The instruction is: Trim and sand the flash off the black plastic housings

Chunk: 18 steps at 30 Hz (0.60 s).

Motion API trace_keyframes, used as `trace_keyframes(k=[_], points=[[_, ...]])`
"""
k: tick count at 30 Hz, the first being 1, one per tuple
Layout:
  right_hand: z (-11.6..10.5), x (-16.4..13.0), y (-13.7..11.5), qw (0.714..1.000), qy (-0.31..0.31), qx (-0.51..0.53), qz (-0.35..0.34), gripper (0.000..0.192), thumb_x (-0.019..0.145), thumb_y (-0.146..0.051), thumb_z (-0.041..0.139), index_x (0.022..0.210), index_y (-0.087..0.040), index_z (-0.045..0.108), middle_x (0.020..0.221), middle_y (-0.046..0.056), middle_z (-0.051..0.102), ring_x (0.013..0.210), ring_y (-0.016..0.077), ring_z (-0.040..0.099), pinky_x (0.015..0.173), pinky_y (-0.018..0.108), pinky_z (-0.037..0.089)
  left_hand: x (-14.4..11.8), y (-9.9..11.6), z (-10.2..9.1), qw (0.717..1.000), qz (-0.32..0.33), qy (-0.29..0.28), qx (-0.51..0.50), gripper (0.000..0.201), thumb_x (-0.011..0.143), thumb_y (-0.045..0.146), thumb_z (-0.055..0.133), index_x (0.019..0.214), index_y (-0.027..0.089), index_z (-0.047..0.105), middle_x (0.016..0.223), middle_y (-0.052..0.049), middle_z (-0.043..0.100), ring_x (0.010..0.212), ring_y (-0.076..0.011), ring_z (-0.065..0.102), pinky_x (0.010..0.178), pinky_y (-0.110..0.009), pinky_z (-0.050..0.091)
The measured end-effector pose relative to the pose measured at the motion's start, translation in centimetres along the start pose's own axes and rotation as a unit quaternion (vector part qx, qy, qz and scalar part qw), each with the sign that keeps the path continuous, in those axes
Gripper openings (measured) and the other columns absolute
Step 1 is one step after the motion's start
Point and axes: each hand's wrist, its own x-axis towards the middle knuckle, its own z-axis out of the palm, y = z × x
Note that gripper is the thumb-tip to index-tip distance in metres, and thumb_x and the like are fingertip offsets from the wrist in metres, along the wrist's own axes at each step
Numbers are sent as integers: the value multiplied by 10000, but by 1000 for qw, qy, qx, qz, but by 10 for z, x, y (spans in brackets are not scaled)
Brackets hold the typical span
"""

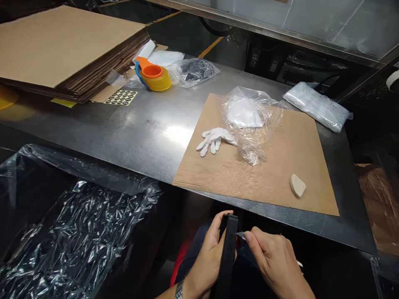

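Observation:
Below the table's front edge, my left hand (212, 253) is closed around a long, narrow black plastic part (230, 245) with raised marks along its side. My right hand (274, 257) pinches a small knife (240, 235); its grey pointed tip is at the part's right side. Whether the tip touches the plastic, I cannot tell. Most of the knife's handle is hidden in my fingers. Beyond my hands, a beige wedge-shaped block (297, 185) lies on a cardboard sheet (212, 178). A white glove (215, 139) rests there too, beside a clear plastic bag (254, 143) with white material inside.
A steel table (149, 137) carries a tall cardboard stack (71, 45), a tape dispenser (156, 77), a sticker sheet (122, 97), a bag of black items (198, 70) and a wrapped white packet (316, 104). Black plastic film (75, 236) covers the area at lower left.

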Motion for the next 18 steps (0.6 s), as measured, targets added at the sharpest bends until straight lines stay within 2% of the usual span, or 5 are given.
trace_keyframes(k=[4,10,14,18], points=[[4,-3,-1,1000,-20,17,5,450,936,-445,254,576,-194,356,465,-44,416,394,70,355,457,223,162,1,-1,-3,1000,5,8,11,422,837,336,531,1214,275,351,580,82,399,474,-50,343,430,-157,271],[3,-4,2,991,-67,115,31,444,930,-460,245,577,-195,289,483,-51,306,429,73,274,460,224,176,3,1,-3,1000,7,1,1,447,821,353,549,1218,276,359,580,83,405,459,-48,337,432,-159,288],[0,-2,5,985,-54,157,53,438,921,-480,253,586,-200,288,502,-49,300,446,78,265,465,230,183,1,4,0,1000,3,5,1,482,791,386,584,1211,276,374,553,88,385,456,-55,334,423,-157,276],[1,2,3,970,-45,227,74,429,920,-486,248,626,-202,378,528,-49,321,469,82,299,477,225,216,0,5,1,1000,14,16,6,476,780,399,595,1193,273,396,568,86,402,459,-56,343,420,-161,283]])
